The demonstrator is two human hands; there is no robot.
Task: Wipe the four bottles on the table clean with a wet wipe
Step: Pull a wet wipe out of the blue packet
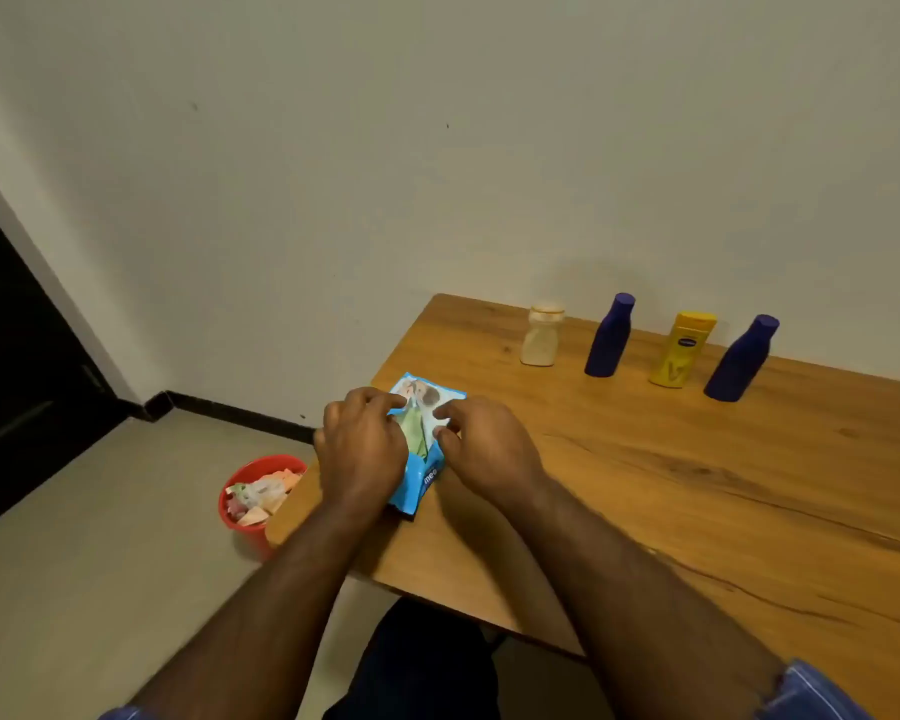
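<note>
Down to my left a red bucket point(240, 498) stuffed with crumpled scraps point(261, 498) sits on the pale floor point(100, 537) just beside the table's corner, with a dark doorway point(17, 371) farther left and a plain wall point(437, 148) ahead.

A: Where do the four bottles point(645, 340) stand?
B: In a row at the counter's point(697, 485) far edge, wipes pack point(421, 472) near its left corner.
A: And the bin point(240, 506)?
B: On the floor, left of the counter.
</note>
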